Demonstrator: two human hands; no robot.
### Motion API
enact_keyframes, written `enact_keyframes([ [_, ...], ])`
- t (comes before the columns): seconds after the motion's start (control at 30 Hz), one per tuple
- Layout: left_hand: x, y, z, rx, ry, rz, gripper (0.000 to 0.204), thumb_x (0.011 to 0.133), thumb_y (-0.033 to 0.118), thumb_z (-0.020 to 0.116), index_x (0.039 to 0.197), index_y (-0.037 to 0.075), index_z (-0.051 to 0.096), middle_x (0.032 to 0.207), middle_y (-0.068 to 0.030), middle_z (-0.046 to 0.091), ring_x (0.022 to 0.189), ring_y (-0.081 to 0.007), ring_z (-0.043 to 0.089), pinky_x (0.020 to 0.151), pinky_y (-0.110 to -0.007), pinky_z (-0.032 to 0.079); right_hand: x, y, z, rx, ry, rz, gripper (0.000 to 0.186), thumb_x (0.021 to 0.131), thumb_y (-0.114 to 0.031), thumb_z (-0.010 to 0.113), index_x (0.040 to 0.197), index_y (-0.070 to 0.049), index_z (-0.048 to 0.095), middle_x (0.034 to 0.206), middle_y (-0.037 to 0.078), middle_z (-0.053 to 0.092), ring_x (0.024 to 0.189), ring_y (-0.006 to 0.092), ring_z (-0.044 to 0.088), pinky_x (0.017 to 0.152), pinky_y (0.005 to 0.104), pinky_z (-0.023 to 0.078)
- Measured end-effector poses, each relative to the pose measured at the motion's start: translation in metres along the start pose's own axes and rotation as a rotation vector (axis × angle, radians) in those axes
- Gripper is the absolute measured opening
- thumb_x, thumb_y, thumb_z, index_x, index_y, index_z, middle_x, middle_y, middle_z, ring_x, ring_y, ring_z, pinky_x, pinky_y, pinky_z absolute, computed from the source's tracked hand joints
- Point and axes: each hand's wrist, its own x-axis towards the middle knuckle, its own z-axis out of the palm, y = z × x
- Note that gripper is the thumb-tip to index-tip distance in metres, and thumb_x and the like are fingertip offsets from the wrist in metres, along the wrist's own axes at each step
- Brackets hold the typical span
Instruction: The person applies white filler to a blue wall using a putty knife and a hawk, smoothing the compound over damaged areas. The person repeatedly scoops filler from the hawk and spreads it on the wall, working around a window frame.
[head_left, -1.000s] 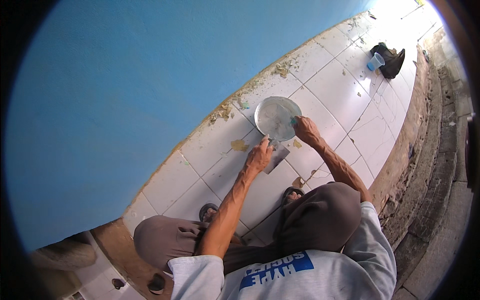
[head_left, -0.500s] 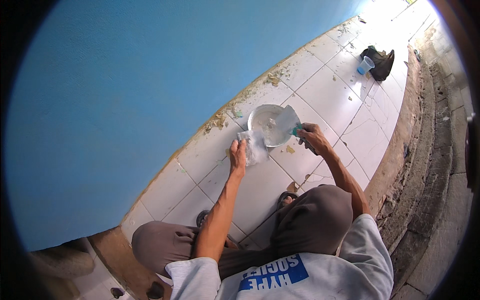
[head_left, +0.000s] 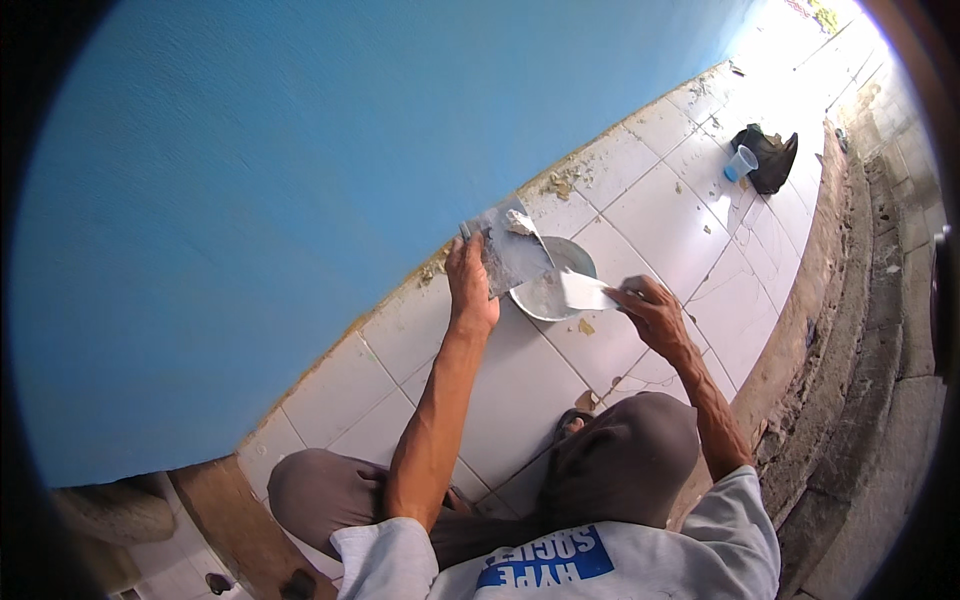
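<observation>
- Fingers of the left hand are closed on the left edge of a flat grey plate; the part of the grip beneath it is hidden.
- That plate is held above the tiled floor, close to the wall, and partly covers a round bowl from this view. Its surface is smeared, and a lump of white paste sits near its far right edge.
- Fingers of the right hand are bent in around the near end of a scraper, leaving little gap; its handle is mostly concealed by the hand.
- The scraper's broad, whitish blade points left, overlapping the bowl's right side. Whether the two touch, I cannot tell.
- The bowl stands on the floor ahead of the person and has pale material inside.
- White floor tiles run beside a blue wall, with flaky debris along its foot.
- Farther off, toward the upper right, a clear and blue plastic cup lies against a black bag.
- Below are the person's brown-grey trousers and light grey shirt.
</observation>
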Motion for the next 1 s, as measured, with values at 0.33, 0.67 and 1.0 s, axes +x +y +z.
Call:
enact_keyframes([
  [0.33,0.018,-0.008,0.005,-0.064,-0.394,-0.003,0.024,0.095,0.02,0.06,0.114,0.005,0.059,0.103,-0.0017,0.065,0.093,-0.0127,0.064,0.082,-0.029,0.054,0.056,-0.014,-0.027,0.981,-0.179,0.63,0.036,0.095,-0.025,0.062,0.118,0.003,0.064,0.084,0.006,0.065,0.064,0.01,0.06,0.055,0.0242,0.049],
  [0.67,-0.01,0.027,0.027,0.047,-0.303,0.055,0.014,0.098,0.021,0.058,0.104,0.009,0.059,0.091,0.0024,0.06,0.083,-0.0066,0.056,0.077,-0.025,0.049,0.056,-0.024,-0.055,0.51,-0.081,0.688,0.037,0.093,-0.017,0.063,0.13,-0.009,0.063,0.089,0.005,0.064,0.071,0.0113,0.059,0.057,0.0252,0.048],
  [1.0,-0.115,0.179,0.116,0.21,-0.233,0.08,0.023,0.097,0.027,0.059,0.107,0.006,0.057,0.101,-0.0028,0.059,0.095,-0.011,0.057,0.08,-0.029,0.05,0.169,-0.201,-0.258,-0.565,-0.193,-0.187,0.05,0.081,-0.003,0.067,0.126,-0.026,0.068,0.114,0.009,0.057,0.099,0.0231,0.056,0.083,0.0385,0.044],
])
